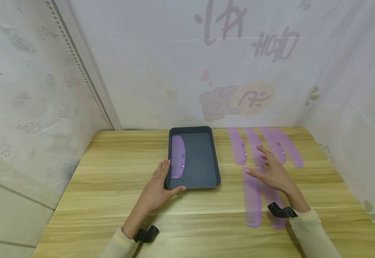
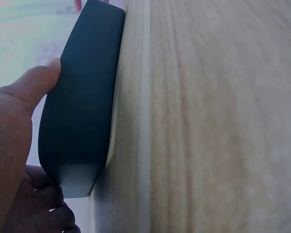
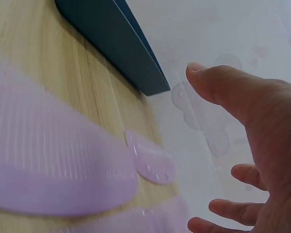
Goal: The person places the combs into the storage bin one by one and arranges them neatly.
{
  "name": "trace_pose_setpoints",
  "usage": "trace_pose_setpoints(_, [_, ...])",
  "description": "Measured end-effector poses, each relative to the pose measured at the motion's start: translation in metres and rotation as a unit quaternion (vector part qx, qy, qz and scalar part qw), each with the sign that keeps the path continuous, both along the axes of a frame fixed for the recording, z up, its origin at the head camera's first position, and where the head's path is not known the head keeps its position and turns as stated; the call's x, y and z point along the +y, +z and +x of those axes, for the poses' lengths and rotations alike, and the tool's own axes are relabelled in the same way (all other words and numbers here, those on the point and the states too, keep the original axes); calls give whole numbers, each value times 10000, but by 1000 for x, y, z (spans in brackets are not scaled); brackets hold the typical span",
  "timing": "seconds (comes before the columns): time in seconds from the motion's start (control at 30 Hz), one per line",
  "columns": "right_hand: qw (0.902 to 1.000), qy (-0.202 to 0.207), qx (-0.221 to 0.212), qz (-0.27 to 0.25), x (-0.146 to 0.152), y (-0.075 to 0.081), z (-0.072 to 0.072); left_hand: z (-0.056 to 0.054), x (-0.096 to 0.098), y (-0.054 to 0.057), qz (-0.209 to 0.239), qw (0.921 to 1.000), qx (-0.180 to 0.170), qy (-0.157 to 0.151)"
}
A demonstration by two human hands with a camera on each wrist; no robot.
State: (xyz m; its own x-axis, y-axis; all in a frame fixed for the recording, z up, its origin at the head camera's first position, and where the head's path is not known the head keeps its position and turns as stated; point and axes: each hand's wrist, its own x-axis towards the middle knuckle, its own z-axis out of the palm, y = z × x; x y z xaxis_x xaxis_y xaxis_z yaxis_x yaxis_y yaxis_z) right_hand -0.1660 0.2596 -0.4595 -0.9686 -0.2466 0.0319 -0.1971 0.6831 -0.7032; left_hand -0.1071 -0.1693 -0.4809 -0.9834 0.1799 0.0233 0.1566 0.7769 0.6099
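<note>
A dark grey rectangular tray (image 1: 200, 161) sits on the table with one purple comb (image 1: 178, 157) lying lengthwise along its left side. My left hand (image 1: 156, 190) holds the tray's near left corner, thumb on the near wall and fingers against the left wall. Over the combs on the right hovers my right hand (image 1: 271, 172), thumb and fingers spread with nothing between them. Below it lie two purple combs, a left one (image 1: 253, 200) and a right one (image 1: 276, 215) partly hidden by the hand and wrist. The right wrist view shows a comb (image 3: 63, 165) close by.
Behind the two near combs, a row of several purple combs (image 1: 237, 147) lies toward the back right of the wooden table (image 1: 116, 200). A printed white curtain (image 1: 155, 71) hangs along the back edge, with more cloth at both sides.
</note>
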Motion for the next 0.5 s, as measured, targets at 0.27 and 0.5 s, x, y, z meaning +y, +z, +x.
trace_pose_setpoints(0.27, [9997,-146,-197,0,19,-5,8,0,1,1,10,10000,-70,24])
trace_pose_setpoints(0.5, [9984,-319,-459,128,33,-5,16,0,1,1,7,9998,-187,71])
